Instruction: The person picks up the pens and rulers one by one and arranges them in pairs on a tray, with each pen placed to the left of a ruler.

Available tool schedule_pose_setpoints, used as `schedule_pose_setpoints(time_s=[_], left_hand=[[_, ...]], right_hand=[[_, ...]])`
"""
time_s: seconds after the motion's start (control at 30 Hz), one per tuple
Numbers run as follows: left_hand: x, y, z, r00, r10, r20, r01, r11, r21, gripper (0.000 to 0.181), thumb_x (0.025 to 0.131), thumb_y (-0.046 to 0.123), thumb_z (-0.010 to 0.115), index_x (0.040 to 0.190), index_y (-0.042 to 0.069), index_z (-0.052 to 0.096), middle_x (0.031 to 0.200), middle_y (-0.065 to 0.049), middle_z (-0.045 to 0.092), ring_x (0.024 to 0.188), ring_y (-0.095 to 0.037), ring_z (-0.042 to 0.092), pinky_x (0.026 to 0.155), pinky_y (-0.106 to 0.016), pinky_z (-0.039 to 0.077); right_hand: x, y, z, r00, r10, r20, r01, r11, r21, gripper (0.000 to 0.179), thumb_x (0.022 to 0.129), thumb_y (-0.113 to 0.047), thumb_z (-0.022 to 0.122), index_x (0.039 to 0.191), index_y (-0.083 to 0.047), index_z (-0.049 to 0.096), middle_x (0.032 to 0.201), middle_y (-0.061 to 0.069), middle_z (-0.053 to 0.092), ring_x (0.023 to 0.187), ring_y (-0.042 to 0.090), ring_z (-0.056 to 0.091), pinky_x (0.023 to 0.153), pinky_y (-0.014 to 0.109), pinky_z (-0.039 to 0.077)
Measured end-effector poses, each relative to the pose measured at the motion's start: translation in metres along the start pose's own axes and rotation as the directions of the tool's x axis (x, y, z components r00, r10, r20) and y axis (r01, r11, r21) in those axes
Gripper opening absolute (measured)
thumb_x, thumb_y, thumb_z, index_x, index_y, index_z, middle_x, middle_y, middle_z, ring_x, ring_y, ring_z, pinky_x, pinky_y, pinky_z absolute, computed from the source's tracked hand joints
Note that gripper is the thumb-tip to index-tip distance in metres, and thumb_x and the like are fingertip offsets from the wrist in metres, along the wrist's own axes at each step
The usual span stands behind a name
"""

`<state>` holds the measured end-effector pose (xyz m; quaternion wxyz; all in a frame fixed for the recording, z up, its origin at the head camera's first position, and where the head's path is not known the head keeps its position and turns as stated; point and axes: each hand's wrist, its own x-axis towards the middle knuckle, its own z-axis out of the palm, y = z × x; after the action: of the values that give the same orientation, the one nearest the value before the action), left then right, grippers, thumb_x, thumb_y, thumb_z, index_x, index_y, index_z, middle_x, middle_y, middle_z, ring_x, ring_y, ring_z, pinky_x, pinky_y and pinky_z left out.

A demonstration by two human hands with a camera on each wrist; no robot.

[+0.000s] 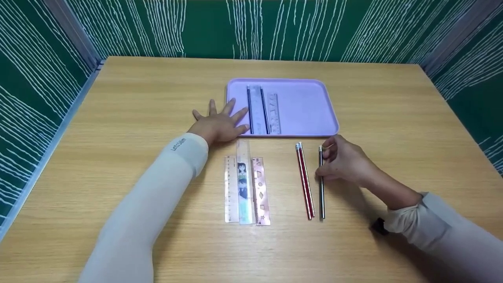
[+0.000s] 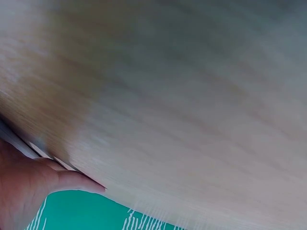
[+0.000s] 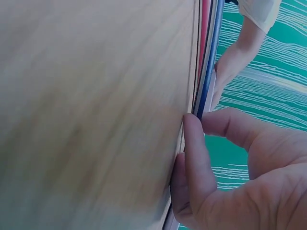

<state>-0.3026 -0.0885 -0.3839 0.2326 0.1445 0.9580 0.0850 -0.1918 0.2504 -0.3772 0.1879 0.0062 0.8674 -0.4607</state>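
Observation:
My left hand (image 1: 218,125) lies with fingers spread over the near left corner of the purple tray (image 1: 306,108), its thumb beside a dark pencil (image 1: 250,110). That tray also bears a wide clear ruler (image 1: 257,112), a second dark pencil (image 1: 265,112) and a short clear ruler (image 1: 274,114). To the right, in front of the tray, my right hand (image 1: 346,159) pinches a dark pencil (image 1: 322,196) near its upper end; thumb and fingers meet around this pencil (image 3: 209,62) in the right wrist view. Just left of it are two red pencils (image 1: 305,181) side by side.
Three rulers lie on the wooden table (image 1: 165,247) before the tray: a clear one (image 1: 230,188), one with a cartoon print (image 1: 243,188) and a pink one (image 1: 261,192) with cut-out shapes. Green walls (image 1: 208,31) with white streaks enclose the table's back and sides.

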Motion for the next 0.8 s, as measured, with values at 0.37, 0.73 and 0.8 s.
schedule_pose_setpoints(time_s=[0.37, 0.73, 0.8], left_hand=[[0.0, 0.0, -0.001, 1.0, 0.009, -0.005, -0.008, 1.0, 0.02, 0.07, 0.098, 0.077, 0.025, 0.158, 0.056, -0.002, 0.171, 0.007, -0.021, 0.151, -0.054, -0.021, 0.103, -0.089, -0.01], [0.0, 0.0, 0.0, 1.0, 0.002, -0.003, -0.002, 1.0, 0.009, 0.069, 0.097, 0.078, 0.025, 0.157, 0.057, -0.002, 0.171, 0.008, -0.022, 0.151, -0.053, -0.022, 0.104, -0.088, -0.011], [0.0, 0.0, 0.0, 1.0, 0.002, -0.002, -0.002, 1.0, 0.008, 0.069, 0.097, 0.078, 0.025, 0.157, 0.057, -0.002, 0.171, 0.008, -0.022, 0.151, -0.053, -0.022, 0.103, -0.088, -0.011]], right_hand=[[0.001, 0.004, -0.014, 0.995, 0.027, 0.099, -0.035, 0.996, 0.078, 0.058, 0.091, -0.005, 0.068, 0.139, 0.009, 0.039, 0.108, 0.01, 0.062, 0.089, 0.01, 0.068, 0.081, 0.023, 0.059], [0.001, 0.005, -0.018, 0.97, 0.034, 0.24, -0.104, 0.953, 0.285, 0.046, 0.099, -0.004, 0.06, 0.137, 0.005, 0.037, 0.101, 0.006, 0.059, 0.093, 0.025, 0.073, 0.088, 0.04, 0.063], [0.001, 0.005, -0.018, 0.968, 0.027, 0.249, -0.105, 0.947, 0.305, 0.044, 0.099, -0.005, 0.06, 0.136, 0.002, 0.036, 0.106, 0.009, 0.057, 0.095, 0.028, 0.073, 0.088, 0.041, 0.063]])
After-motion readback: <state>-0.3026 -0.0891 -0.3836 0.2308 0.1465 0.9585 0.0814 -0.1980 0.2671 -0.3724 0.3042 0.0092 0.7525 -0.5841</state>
